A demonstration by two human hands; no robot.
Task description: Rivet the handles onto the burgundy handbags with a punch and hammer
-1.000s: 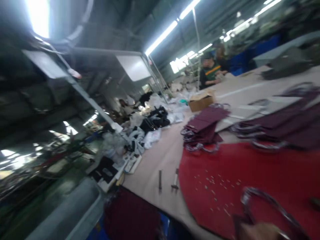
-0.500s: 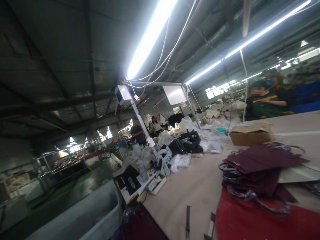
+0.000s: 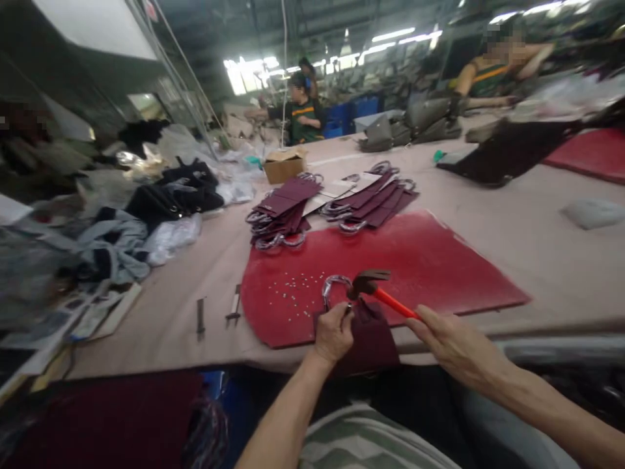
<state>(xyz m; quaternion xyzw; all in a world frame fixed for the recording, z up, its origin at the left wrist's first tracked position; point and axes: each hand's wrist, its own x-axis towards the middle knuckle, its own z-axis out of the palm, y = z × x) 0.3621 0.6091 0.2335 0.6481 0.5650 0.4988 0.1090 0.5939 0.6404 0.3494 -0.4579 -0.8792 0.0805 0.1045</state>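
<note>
My right hand (image 3: 439, 335) is wrapped round the orange handle of a claw hammer (image 3: 372, 281). The hammer's head is just above my left hand (image 3: 334, 332), whose fingers pinch a small metal punch (image 3: 349, 308), mostly hidden by them. Under that hand lies a maroon bag panel (image 3: 368, 342), its loop handle (image 3: 336, 280) wrapped in clear film. The panel rests partly on a red board (image 3: 415, 260) and hangs over the table's front edge. Small pale bits of hardware (image 3: 295, 290) are scattered on the board, left of the panel.
Two stacks of maroon panels, the left stack (image 3: 288, 202) and the right stack (image 3: 375, 202), lie behind. A cardboard box (image 3: 284, 166) stands beyond. Black bags (image 3: 180, 189) and plastic are heaped at left, near a caliper (image 3: 234, 306). Co-workers (image 3: 305, 117) are across the table.
The view has swung right and down from the ceiling lights to the table. Both my hands, the hammer and the maroon panel under them now show; they were out of view before.
</note>
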